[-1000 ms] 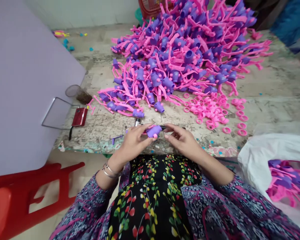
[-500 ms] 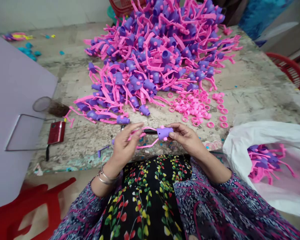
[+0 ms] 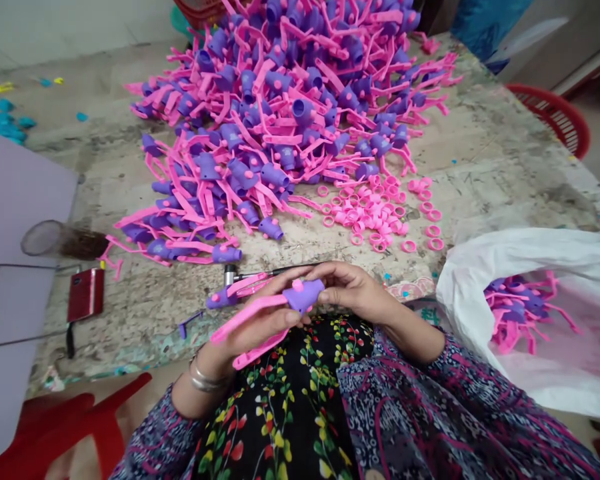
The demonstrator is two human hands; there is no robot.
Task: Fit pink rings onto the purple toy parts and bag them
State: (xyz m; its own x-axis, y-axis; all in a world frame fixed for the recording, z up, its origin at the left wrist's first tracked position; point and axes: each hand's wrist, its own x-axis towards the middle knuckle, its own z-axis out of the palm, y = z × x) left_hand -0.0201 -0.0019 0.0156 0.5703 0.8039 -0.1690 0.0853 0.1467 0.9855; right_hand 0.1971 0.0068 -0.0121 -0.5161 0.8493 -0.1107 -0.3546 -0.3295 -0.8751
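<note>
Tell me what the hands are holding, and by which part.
A purple-and-pink piece: the left hand holds it near where its pink arms join the body; the right hand holds the body's other end.

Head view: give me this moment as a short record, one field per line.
Left hand: holds the purple-and-pink part, palm under it; left hand, part
Right hand: right hand has fingers at the purple end, away from the pink legs; grip unclear
Near left hand: hammer and a second part, on the table
Beyond hands: large pile of similar parts
In front of pile, right side: loose pink rings
Far right: white bag, open, similar parts inside
</note>
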